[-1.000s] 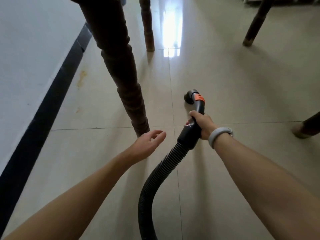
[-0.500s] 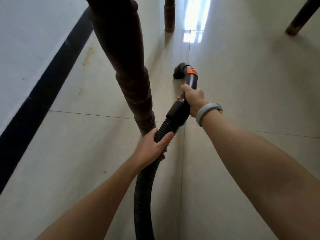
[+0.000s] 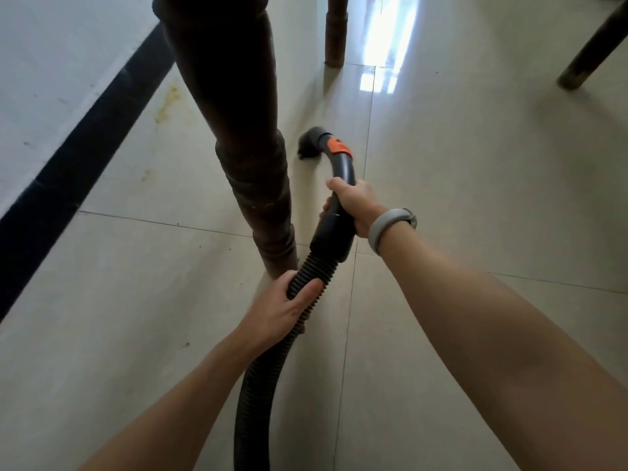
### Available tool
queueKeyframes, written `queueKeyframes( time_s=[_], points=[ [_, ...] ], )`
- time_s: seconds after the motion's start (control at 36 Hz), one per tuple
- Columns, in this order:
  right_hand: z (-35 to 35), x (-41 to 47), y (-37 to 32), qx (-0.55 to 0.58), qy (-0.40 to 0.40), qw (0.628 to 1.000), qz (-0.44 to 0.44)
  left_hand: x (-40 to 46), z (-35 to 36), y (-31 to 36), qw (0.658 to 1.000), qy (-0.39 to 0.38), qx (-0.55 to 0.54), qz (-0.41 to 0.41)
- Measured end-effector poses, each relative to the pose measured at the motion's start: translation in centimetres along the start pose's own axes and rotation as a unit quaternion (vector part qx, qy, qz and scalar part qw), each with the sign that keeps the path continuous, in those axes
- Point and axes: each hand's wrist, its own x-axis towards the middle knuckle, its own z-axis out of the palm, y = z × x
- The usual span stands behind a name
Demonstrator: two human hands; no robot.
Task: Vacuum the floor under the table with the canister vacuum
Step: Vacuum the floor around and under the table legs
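A black ribbed vacuum hose (image 3: 258,379) runs up from the bottom edge to a curved black handle (image 3: 341,171) with an orange collar. Its small dark nozzle (image 3: 307,144) sits low on the pale tiled floor (image 3: 475,185), just right of a thick turned wooden table leg (image 3: 251,158). My right hand (image 3: 356,203), with a grey wristband, grips the handle. My left hand (image 3: 278,311) holds the ribbed hose just below the cuff, beside the foot of the leg. The canister is out of view.
A second table leg (image 3: 334,35) stands farther back and a third slanted leg (image 3: 591,52) at the top right. A white wall (image 3: 51,62) with a black skirting strip (image 3: 85,137) runs along the left. Bright glare lies on the tiles ahead.
My left hand, free and open a second ago, has come onto the hose and closed round it. The nozzle has moved forward and left, closer to the near table leg.
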Motion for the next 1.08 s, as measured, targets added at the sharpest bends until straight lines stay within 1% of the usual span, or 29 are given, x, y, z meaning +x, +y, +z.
queueKeyframes(
  time_s=[0.11, 0.19, 0.25, 0.36, 0.44, 0.56, 0.61, 0.67, 0.72, 0.83, 0.89, 1.0, 1.08],
  points=[
    [-4.9, 0.0, -0.8, -0.024, 0.154, 0.987, -0.041, 2.4, 2.3, 2.2, 0.998, -0.048, -0.034, -0.007],
    [-8.0, -0.7, -0.5, -0.022, 0.210, 0.977, -0.039, 3.0, 4.2, 2.5, 0.996, -0.073, -0.049, -0.011],
    [-8.9, -1.2, 0.4, -0.010, 0.203, 0.979, -0.031, 2.6, 4.9, 1.8, 0.997, -0.073, -0.036, -0.014],
    [-7.4, -2.6, 1.5, 0.013, 0.124, 0.992, -0.023, 1.0, 4.3, 0.3, 0.997, -0.067, -0.025, -0.030],
    [-4.8, -3.1, 1.9, -0.006, 0.077, 0.997, -0.011, -0.3, 3.0, -0.7, 0.997, -0.056, -0.026, -0.041],
    [-2.6, -3.9, 2.6, -0.026, -0.002, 0.999, 0.020, -2.5, 2.3, -1.7, 0.997, -0.050, 0.008, -0.059],
    [-2.4, -4.4, 3.1, -0.038, -0.020, 0.999, 0.033, -3.4, 2.5, -2.1, 0.997, -0.043, 0.021, -0.056],
    [-2.8, -5.2, 3.6, -0.033, -0.019, 0.999, 0.036, -4.0, 2.9, -2.3, 0.997, -0.050, 0.025, -0.044],
    [-3.5, -6.1, 4.4, -0.019, -0.011, 0.999, 0.032, -4.7, 3.2, -2.5, 0.996, -0.073, 0.030, -0.044],
    [-4.7, -9.2, 5.8, -0.005, 0.040, 0.997, 0.058, -7.5, 3.2, -2.3, 0.991, -0.108, 0.041, -0.066],
    [-4.9, -11.5, 6.4, 0.023, 0.067, 0.994, 0.088, -9.5, 2.7, -2.0, 0.988, -0.119, 0.070, -0.076],
    [-4.0, -17.2, 7.2, 0.102, 0.099, 0.980, 0.142, -14.1, 0.6, -0.8, 0.973, -0.140, 0.167, -0.073],
    [-2.3, -20.9, 7.5, 0.123, 0.123, 0.970, 0.170, -17.7, -1.5, 0.6, 0.962, -0.189, 0.175, -0.090]
  ],
)
